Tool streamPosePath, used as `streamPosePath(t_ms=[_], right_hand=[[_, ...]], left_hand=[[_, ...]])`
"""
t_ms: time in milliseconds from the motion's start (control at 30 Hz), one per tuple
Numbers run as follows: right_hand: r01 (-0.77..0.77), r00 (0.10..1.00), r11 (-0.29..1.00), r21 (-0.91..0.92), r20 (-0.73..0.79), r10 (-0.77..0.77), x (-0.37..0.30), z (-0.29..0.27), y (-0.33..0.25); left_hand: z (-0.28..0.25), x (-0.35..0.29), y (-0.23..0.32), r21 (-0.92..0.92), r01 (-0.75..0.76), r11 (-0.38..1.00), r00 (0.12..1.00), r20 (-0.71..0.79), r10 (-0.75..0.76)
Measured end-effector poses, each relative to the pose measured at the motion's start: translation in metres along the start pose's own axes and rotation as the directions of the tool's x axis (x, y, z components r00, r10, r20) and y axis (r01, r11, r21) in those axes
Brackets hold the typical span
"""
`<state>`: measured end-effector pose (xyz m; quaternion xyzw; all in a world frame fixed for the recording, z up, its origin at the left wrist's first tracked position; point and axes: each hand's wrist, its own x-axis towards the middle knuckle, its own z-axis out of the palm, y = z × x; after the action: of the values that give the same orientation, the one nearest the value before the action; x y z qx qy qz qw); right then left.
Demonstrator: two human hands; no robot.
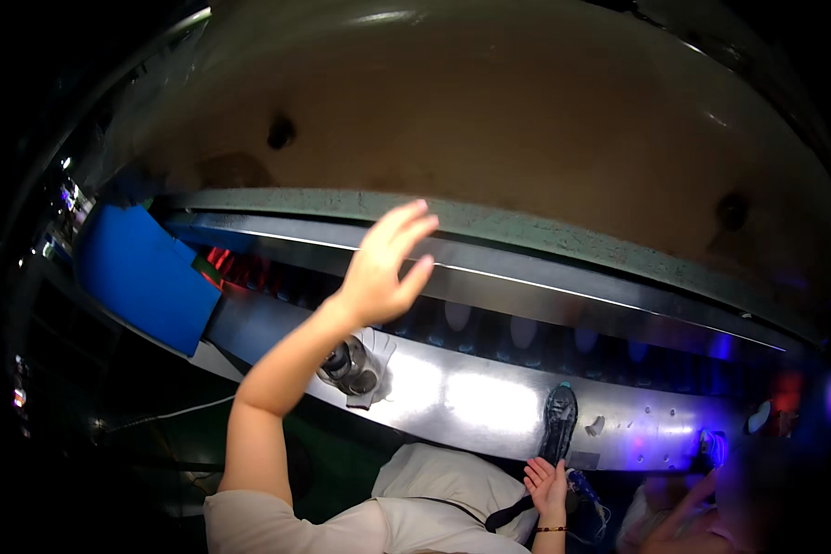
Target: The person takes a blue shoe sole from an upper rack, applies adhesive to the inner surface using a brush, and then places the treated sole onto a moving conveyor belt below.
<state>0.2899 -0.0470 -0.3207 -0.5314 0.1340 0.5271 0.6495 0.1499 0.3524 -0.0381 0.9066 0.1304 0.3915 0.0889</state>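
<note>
My left hand [388, 265] is raised in front of the long machine, fingers stretched and apart, holding nothing that I can see. Below its wrist, a dark metallic container [349, 367] sits on a crumpled white cloth or glove [379, 349] on the steel ledge. Down at the ledge's near edge my right hand [546, 482] lies palm up with its fingers spread. Just above those fingertips is a black shoe [560, 417], its length pointing away from me. I cannot tell whether the fingers touch it.
A steel ledge [425, 392] runs across, beside a dark trough with several pale oval pieces [523, 331]. Overhead bulges a big brown hood [489, 120]. A blue panel [143, 277] stands at left. Small scraps [596, 426] lie right of the shoe. Another person's arm [688, 503] shows at lower right.
</note>
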Motion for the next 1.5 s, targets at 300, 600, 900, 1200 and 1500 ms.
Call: streamPosePath(t_ms=[300,600,900,1200,1500], right_hand=[[-0.005,0.990,0.916,0.400,-0.130,0.063,0.024,-0.020,0.036],[0.004,0.967,0.855,0.518,-0.221,0.129,0.053,-0.056,0.084],[0.033,0.894,0.749,0.662,-0.355,0.274,0.077,-0.041,0.069],[0.414,0.706,0.809,0.418,-0.708,0.004,0.074,-0.010,0.057],[0.668,0.711,0.681,0.300,-0.527,-0.466,0.043,0.040,-0.011]], left_hand=[[0.017,-0.019,-0.232,0.727,0.416,0.546,0.556,0.272,-0.786],[-0.017,-0.065,-0.260,0.733,0.514,0.446,0.452,0.211,-0.867],[0.006,-0.022,-0.222,0.435,0.506,0.744,0.706,0.286,-0.648],[0.082,0.081,-0.132,0.069,0.282,0.957,0.855,0.435,-0.283],[0.158,0.146,0.018,-0.174,0.041,0.984,0.910,0.413,0.035]])
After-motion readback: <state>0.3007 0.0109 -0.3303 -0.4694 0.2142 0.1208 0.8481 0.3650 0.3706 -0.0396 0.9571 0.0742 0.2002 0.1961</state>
